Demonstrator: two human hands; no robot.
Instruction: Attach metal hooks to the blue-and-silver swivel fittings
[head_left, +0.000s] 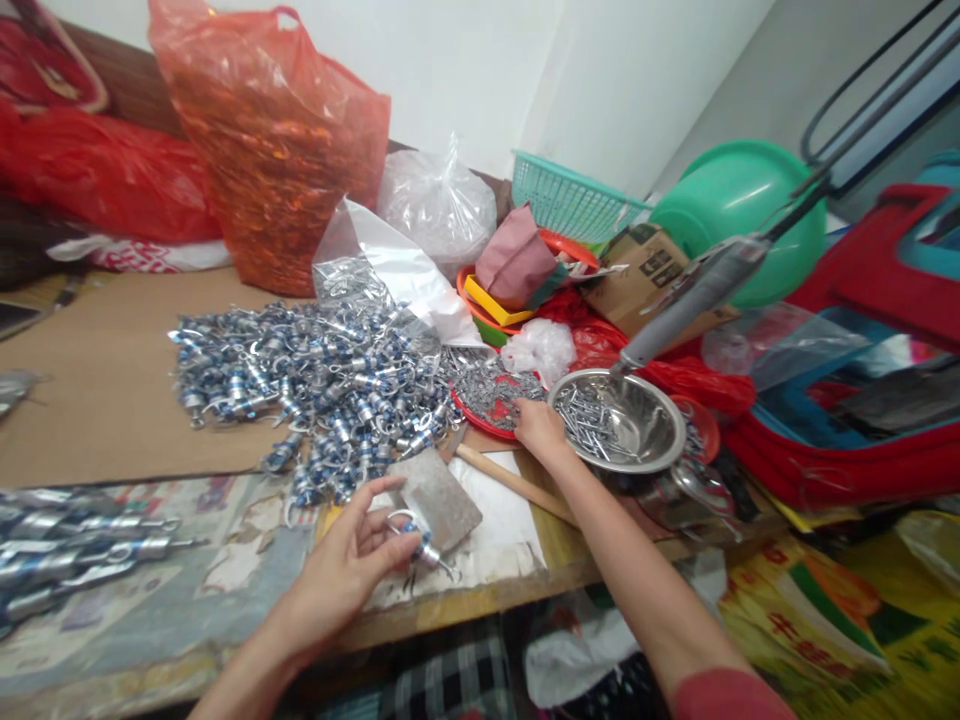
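Note:
My left hand (367, 550) pinches a small silver-and-blue metal fitting (421, 540) with a curved hook, just above the near edge of a grey metal block (442, 500). At the red plate (487, 425), my right hand (538, 428) has its fingertips among small grey metal pieces (491, 390). Those fingers look drawn together, and whatever is between them is hidden. Behind the left hand lies a large heap of similar silver-and-blue fittings (322, 370). A hammer with a wooden handle (517, 480) lies partly beneath my right forearm.
A steel bowl (660, 430) of metal pins stands right of the plate. More fittings (67, 550) lie at the left front. Behind are an orange bag (277, 150), a clear bag (439, 205) and a green basin (750, 210). A grey-handled tool (690, 295) slants above the bowl.

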